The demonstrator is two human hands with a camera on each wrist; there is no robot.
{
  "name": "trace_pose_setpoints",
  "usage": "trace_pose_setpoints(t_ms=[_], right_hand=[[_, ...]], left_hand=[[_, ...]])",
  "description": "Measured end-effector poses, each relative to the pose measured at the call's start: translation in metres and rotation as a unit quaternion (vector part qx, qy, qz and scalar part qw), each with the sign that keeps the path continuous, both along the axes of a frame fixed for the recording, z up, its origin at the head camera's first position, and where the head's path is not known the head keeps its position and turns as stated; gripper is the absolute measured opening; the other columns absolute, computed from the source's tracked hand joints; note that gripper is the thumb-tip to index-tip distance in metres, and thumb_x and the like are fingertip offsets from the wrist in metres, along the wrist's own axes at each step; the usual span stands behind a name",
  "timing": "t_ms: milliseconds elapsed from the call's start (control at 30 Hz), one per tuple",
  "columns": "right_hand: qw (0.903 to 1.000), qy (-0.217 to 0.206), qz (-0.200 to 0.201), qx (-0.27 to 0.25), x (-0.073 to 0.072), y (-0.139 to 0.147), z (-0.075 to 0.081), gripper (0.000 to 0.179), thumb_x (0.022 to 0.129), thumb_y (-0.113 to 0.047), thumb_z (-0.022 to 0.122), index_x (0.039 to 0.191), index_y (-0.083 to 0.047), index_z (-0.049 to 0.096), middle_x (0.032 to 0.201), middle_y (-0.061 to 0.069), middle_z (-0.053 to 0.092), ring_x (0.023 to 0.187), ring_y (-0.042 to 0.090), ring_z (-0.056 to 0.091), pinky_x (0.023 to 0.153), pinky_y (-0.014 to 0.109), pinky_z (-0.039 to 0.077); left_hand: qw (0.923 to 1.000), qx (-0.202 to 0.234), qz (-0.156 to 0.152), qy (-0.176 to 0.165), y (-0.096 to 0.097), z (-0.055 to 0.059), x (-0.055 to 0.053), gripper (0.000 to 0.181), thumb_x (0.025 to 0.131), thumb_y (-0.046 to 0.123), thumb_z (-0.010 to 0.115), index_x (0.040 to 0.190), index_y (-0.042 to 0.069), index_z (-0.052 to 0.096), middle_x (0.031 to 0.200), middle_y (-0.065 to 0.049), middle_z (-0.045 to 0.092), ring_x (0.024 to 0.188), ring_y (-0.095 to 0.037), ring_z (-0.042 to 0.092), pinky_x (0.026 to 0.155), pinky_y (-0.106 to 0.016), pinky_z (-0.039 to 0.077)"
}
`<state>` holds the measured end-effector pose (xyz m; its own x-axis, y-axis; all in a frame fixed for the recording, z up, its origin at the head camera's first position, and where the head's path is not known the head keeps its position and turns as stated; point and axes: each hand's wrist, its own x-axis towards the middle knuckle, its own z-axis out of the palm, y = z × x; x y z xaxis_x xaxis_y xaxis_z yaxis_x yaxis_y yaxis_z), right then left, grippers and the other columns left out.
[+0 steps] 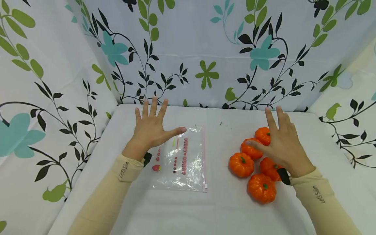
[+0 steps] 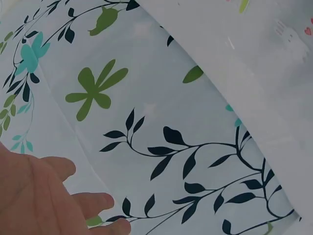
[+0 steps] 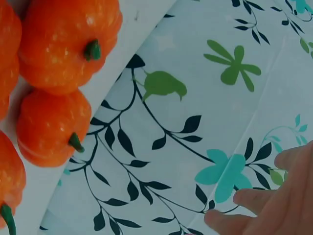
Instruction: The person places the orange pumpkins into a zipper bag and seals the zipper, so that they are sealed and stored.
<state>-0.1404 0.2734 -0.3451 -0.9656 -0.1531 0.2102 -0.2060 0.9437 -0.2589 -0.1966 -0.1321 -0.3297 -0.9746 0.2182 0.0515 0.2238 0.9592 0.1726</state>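
My left hand (image 1: pixel 151 129) is held with fingers spread and straight, over the left part of a clear zip bag (image 1: pixel 194 182). Small pink and red pieces, among them a column of letter-like shapes (image 1: pixel 185 156) and a strawberry-like piece (image 1: pixel 156 167), show at the bag. On the right side, my right hand (image 1: pixel 285 147) is raised with straight fingers, overlapping a cluster of several small orange pumpkins (image 1: pixel 261 188) in the head view. Neither hand holds anything. The right wrist view shows pumpkins (image 3: pixel 54 127) with green stems left of the fingers.
A white table (image 1: pixel 217 212) lies under everything. Behind it and at both sides hangs a white cloth (image 1: pixel 188 85) printed with leaves, flowers and birds. Small dark specks (image 1: pixel 221 123) mark the tabletop near its back edge. The bag's pink zip edge (image 1: pixel 204 156) faces the pumpkins.
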Motion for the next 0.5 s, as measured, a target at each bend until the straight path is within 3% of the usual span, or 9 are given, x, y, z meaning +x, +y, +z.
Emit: trace_pose_setpoints(t_ms=[200,367,500], right_hand=[[0.9990,0.005,0.040,-0.021,0.006,-0.010,-0.007,0.126,0.078,-0.069,0.072,0.163,-0.012,-0.003,0.168,0.020,0.001,0.149,0.049,0.011,0.118,0.065,0.007],[0.9977,0.015,0.062,-0.022,0.015,-0.017,-0.017,0.126,0.078,-0.068,0.074,0.162,-0.004,0.005,0.165,0.023,0.016,0.148,0.046,0.019,0.118,0.062,0.015],[0.9978,-0.003,0.063,-0.019,0.023,-0.024,-0.023,0.126,0.078,-0.073,0.069,0.161,0.000,0.009,0.160,0.027,0.026,0.144,0.049,0.026,0.114,0.065,0.023]], left_hand=[[0.9963,0.077,-0.013,0.038,0.015,-0.013,0.002,0.112,0.088,0.080,0.045,0.163,0.010,0.003,0.168,-0.017,0.005,0.153,-0.041,0.004,0.119,-0.062,0.004],[0.9825,0.179,-0.026,0.044,0.036,-0.029,0.009,0.097,0.095,0.061,0.057,0.158,-0.004,0.022,0.161,-0.022,0.029,0.150,-0.038,0.024,0.120,-0.050,0.022],[0.9760,0.212,-0.032,0.039,0.054,-0.042,0.018,0.086,0.096,0.051,0.062,0.154,-0.005,0.033,0.154,-0.023,0.041,0.144,-0.036,0.038,0.117,-0.047,0.031]])
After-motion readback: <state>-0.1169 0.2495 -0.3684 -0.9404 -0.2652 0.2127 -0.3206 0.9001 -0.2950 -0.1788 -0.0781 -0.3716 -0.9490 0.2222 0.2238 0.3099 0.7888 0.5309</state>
